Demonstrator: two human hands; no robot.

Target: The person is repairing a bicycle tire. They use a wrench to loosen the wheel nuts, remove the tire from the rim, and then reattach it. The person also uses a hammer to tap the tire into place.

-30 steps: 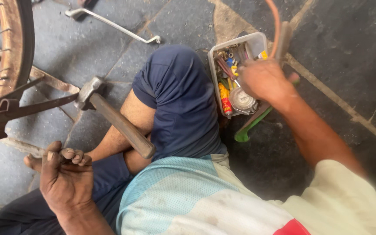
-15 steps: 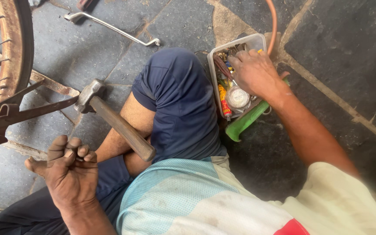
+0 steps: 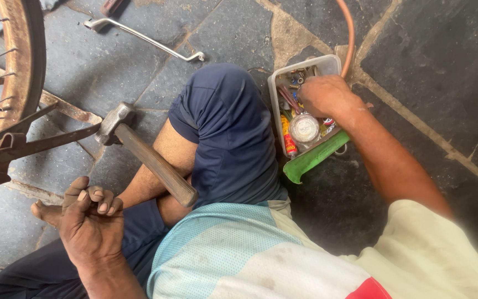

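Upper right of the frame: right hand (image 3: 327, 95) reaches into a shallow white plastic tray (image 3: 275, 91) on the stone floor (image 3: 427, 61), fingers curled down among small parts; whether they pinch anything cannot be told. Tray holds bolts, a small tube, a round lidded tin (image 3: 304, 128); a green lid (image 3: 316, 158) juts from under its lower edge. Contents look small, hard, loose, likely greasy: best pinched singly between fingertips, while the thin tray would flex if lifted by one rim. Lower left: left hand (image 3: 91, 221) loosely closed, resting by the knee, clamped on nothing visible. A wooden-handled hammer (image 3: 145, 155) leans against the leg, centre left, heavy at the head. Bicycle wheel (image 3: 20, 72) at far left.
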